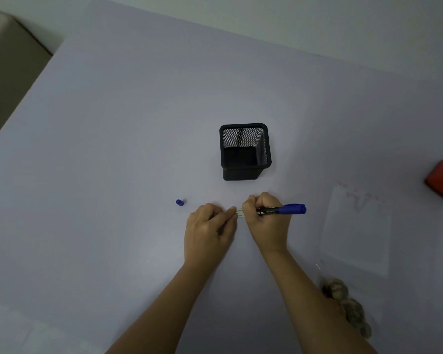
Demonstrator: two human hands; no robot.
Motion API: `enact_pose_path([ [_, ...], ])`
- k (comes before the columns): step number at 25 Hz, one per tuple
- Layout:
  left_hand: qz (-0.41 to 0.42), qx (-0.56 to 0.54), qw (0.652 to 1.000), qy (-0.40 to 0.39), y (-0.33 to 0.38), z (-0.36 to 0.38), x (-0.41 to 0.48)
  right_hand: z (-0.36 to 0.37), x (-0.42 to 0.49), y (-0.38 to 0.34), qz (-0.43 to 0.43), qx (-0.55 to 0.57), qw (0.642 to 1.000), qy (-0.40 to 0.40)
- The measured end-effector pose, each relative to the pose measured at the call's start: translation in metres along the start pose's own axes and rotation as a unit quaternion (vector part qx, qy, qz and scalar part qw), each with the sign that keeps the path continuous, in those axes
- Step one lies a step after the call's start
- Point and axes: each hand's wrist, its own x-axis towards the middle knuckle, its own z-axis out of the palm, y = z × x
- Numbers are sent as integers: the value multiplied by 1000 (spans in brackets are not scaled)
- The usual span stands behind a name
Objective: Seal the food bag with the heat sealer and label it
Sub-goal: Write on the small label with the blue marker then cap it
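Label strip (240, 213), frame centre: long axis left-right; your left hand (210, 231) pinches its left end, right hand (266, 221) grips blue marker (289, 209)

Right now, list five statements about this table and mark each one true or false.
1. The right hand grips a blue marker. True.
2. The marker cap sits inside the mesh pen holder. False: it lies on the table, left of the left hand.
3. The left hand holds the paper label at its fingertips. True.
4. The mesh pen holder lies tipped on its side. False: it stands upright, beyond the hands.
5. The food bag lies under the left hand. False: it lies at the lower right, beside the right forearm.
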Motion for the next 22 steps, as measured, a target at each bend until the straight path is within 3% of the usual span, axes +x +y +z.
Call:
enact_pose_path([
  [17, -32, -4, 999, -29, 4, -6, 1, -1, -2, 0, 6, 21, 1000, -11],
  [22, -7, -4, 1000, -23, 0, -4, 0, 1, -1, 1, 11, 6, 1000, -5],
])
